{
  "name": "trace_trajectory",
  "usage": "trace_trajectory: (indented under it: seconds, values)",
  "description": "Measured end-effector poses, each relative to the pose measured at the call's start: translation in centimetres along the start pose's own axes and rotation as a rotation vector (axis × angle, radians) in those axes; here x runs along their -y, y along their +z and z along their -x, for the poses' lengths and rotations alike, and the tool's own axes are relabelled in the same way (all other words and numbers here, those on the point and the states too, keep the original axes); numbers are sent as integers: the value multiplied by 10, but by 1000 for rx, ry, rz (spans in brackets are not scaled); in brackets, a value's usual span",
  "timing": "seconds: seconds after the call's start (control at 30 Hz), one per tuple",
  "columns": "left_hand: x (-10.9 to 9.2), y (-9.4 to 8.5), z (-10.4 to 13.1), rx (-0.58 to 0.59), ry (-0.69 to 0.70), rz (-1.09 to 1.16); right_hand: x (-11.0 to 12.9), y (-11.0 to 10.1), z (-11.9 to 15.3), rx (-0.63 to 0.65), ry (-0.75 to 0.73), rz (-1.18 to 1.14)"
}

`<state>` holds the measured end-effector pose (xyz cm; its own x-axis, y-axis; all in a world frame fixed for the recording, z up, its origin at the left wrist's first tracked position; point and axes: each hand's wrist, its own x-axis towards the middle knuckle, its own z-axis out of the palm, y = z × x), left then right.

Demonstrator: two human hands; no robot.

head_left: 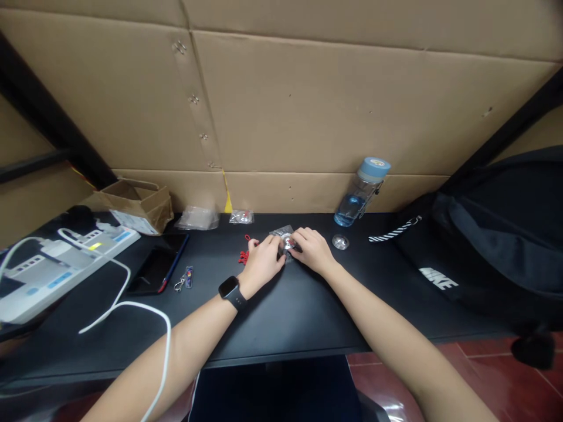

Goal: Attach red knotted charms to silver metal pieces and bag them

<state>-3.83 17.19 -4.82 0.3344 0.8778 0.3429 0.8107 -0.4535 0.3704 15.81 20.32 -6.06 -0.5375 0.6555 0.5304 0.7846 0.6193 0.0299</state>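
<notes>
A small round silver piece (288, 241) with a red mark lies among crinkled clear plastic film (281, 230), between my two hands at the middle of the desk. My left hand (265, 258), with a black watch on the wrist, has its fingers curled at the left side of that piece. From the right, my right hand (313, 249) grips its edge with bent fingers. Red cord (243, 257) sits beside my left hand, partly covered by it. A shiny clear-and-silver disc (340, 241) rests just right of my right hand.
Behind the hands lie a packaged round piece (241, 217) and clear plastic bags (197, 218). A blue-lidded bottle (361, 192) and black backpack (497, 246) stand right. Leftward are a cardboard box (141, 205), phone (159, 265), keychain (189, 276) and power strip (65, 271); its white cable crosses my left forearm.
</notes>
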Motion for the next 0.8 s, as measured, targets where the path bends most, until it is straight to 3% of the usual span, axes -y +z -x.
trace_trajectory:
  seconds: [0.4, 0.67, 0.8]
  values:
    - [-12, -3, 3, 84, 2, 8, 5, 5, -10, -54, 118, 69]
    - [-11, 3, 7, 59, 29, -9, 8, 6, -12, 15, 174, 30]
    - [-14, -5, 6, 60, 40, 40, 2, 2, -9, 26, 219, -64]
